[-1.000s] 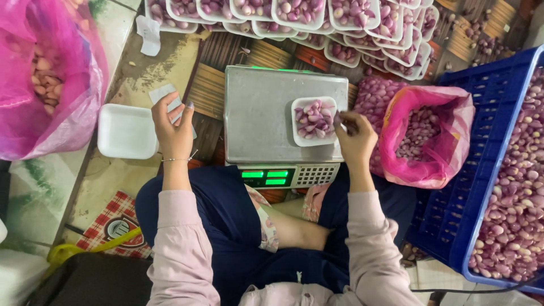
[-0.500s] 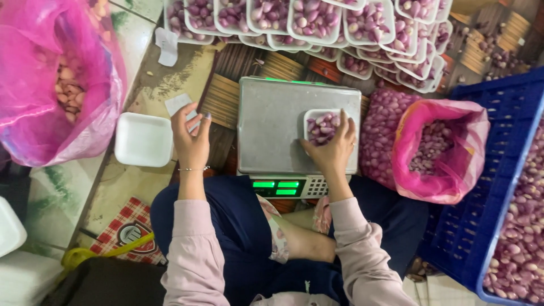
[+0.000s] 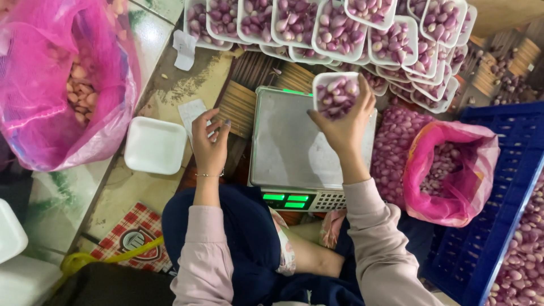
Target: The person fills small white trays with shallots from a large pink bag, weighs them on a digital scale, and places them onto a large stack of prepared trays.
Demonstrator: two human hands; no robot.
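Note:
My right hand (image 3: 345,127) holds a white foam tray of purple shallots (image 3: 335,92) lifted above the far edge of the metal scale (image 3: 283,147). The scale's platform is bare and its green display (image 3: 286,199) is lit. My left hand (image 3: 208,141) rests left of the scale, fingers on a small white paper slip (image 3: 192,112). An empty white foam tray (image 3: 154,145) lies just left of that hand.
Several filled shallot trays (image 3: 334,28) are stacked in rows at the back. A pink bag of shallots (image 3: 447,170) sits right of the scale, beside a blue crate (image 3: 510,226) of shallots. A large pink bag (image 3: 62,85) stands at the left.
My right hand has lifted the shallot tray off the scale platform and carried it toward the stacked trays at the back. My left hand stays near the paper slip.

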